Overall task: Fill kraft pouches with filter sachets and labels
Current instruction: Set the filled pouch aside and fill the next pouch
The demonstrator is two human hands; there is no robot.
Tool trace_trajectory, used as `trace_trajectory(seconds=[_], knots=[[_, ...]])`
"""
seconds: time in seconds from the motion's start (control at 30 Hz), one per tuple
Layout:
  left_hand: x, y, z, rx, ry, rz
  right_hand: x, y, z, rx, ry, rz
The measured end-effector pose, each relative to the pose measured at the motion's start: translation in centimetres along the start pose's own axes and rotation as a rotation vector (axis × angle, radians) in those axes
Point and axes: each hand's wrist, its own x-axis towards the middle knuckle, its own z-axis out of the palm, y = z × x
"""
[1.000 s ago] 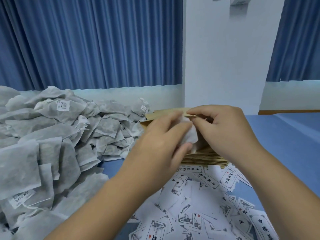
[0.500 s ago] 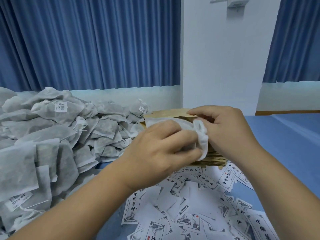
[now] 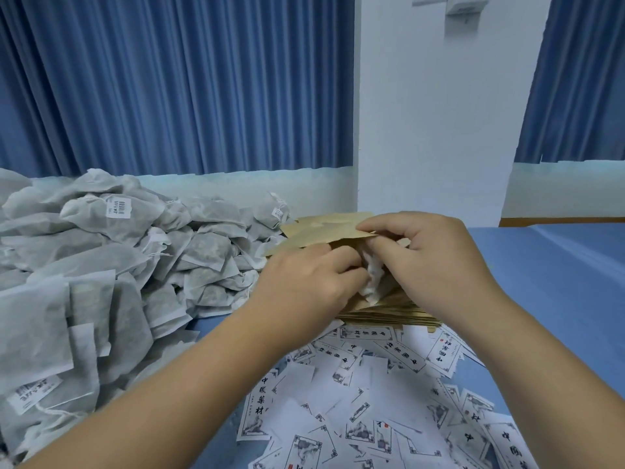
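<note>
Printed labels point(image 3: 341, 384) lie scattered nearest. Past them, over the pouch stack point(image 3: 389, 314), the left hand point(image 3: 304, 286) grips a crumpled sachet point(image 3: 372, 279). The right hand point(image 3: 429, 258) pinches the top kraft pouch point(image 3: 321, 228) open. The sachet sits between both hands.
</note>
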Motion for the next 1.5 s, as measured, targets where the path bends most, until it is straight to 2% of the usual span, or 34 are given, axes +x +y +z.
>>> trace_trajectory(seconds=[0.07,0.17,0.3,0.47,0.57,0.67,0.83,0.93,1.0,1.07,1.17,1.23,1.33,1.5], knots=[[0.0,0.7,0.6,-0.049,-0.091,-0.106,-0.1,-0.1,0.1,0.026,-0.004,-0.009],[0.5,1.7,1.2,-0.133,-0.195,-0.163,-0.1,0.0,0.0,0.002,0.010,-0.021],[1.1,1.7,1.4,-0.281,-0.243,-0.232,0.0,-0.1,-0.2,0.008,0.025,-0.039],[2.6,0.9,3.1,-0.268,-0.539,-0.365,-0.2,-0.6,0.1,0.041,0.029,-0.084],[3.8,0.7,3.8,-0.303,-0.629,-0.428,-0.2,-0.2,0.5,-0.041,0.048,-0.110],[4.1,0.6,3.3,-0.417,-0.520,-0.436,-0.1,0.2,0.4,-0.112,0.115,-0.138],[0.8,1.2,0.2,-0.533,-0.138,-0.182,0.1,0.7,0.3,-0.150,0.133,-0.155],[-2.1,1.9,-1.1,-0.557,-0.002,-0.183,0.1,0.8,0.1,-0.144,0.124,-0.144],[-3.7,2.2,-1.0,-0.576,-0.090,-0.227,0.1,0.7,0.0,-0.137,0.124,-0.127],[-4.7,2.7,-0.4,-0.557,-0.330,-0.293,0.0,0.7,0.0,-0.135,0.116,-0.116],[-6.3,3.0,1.6,-0.383,-0.658,-0.318,-0.1,0.7,0.3,-0.142,0.086,-0.107],[-6.9,3.4,2.0,-0.328,-0.808,-0.344,-0.1,0.7,0.3,-0.153,0.076,-0.104],[-7.2,3.6,2.0,-0.337,-0.819,-0.407,-0.2,0.7,0.3,-0.150,0.077,-0.102],[-7.4,4.1,2.0,-0.278,-0.675,-0.453,-0.2,0.8,0.3,-0.150,0.079,-0.105]])
